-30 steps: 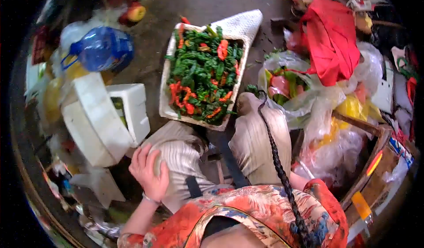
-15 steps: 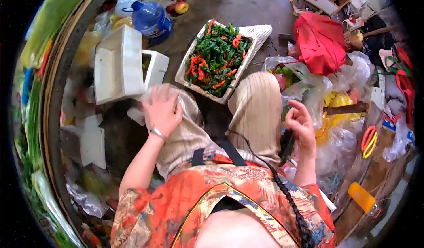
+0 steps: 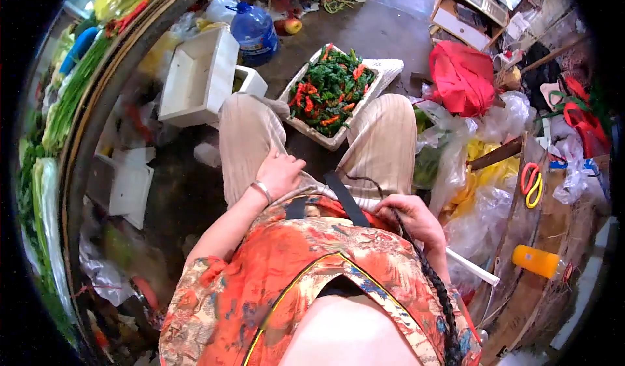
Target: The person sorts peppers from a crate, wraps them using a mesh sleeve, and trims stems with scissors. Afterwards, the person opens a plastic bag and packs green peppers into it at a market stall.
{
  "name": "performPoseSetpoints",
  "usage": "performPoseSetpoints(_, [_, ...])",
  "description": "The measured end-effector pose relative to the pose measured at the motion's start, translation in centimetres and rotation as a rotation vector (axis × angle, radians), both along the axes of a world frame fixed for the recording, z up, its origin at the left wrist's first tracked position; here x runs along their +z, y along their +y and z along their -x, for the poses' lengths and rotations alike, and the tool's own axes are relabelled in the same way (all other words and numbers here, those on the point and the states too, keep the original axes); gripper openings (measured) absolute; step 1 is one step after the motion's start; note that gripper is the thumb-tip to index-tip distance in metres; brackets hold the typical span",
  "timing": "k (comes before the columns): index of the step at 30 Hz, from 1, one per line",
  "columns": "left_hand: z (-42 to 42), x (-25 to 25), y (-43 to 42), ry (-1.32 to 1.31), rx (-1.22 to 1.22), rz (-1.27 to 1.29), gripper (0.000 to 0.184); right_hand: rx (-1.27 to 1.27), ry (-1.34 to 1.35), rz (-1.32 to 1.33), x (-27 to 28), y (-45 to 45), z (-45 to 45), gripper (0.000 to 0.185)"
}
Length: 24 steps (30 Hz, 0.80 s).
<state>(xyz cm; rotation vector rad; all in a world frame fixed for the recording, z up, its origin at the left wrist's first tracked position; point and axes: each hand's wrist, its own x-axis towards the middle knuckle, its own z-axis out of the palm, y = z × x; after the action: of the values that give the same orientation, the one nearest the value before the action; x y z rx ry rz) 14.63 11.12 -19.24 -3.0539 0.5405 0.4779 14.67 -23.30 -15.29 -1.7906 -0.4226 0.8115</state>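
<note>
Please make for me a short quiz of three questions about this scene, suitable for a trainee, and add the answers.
1. Which hand has the bracelet at its wrist?
2. True or false: the red cloth lies to the right of the white tray.
3. What is in that tray?
a) loaves of bread
b) green and red vegetables
c) glass bottles

Key: 1. left hand; 2. true; 3. b
</note>
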Motion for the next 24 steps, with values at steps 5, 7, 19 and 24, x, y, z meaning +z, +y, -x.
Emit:
performPoseSetpoints(5, [1.6,-2.8,1.3,-0.139,0.016,0.205,0.023,-0.536,-0.142,-0.228,2.1,-3.4,-2.2,0.022])
performPoseSetpoints(7, [1.8,-2.9,1.7,-0.142,0.003,0.218,0.023,-0.724,-0.024,-0.928,2.3,-7.4,-4.0,0.030])
performPoseSetpoints(19, [-4.2,0.2,3.8,-0.131,0.077,0.817,0.025,-0.855,0.020,-0.740,1.4,0.3,-17.9,0.031])
performPoseSetpoints(24, [-17.3,5.3,6.0,-0.307,0.335,0.937,0.025,-0.351,-0.070,-0.150,-1.8,12.7,-28.6,0.027])
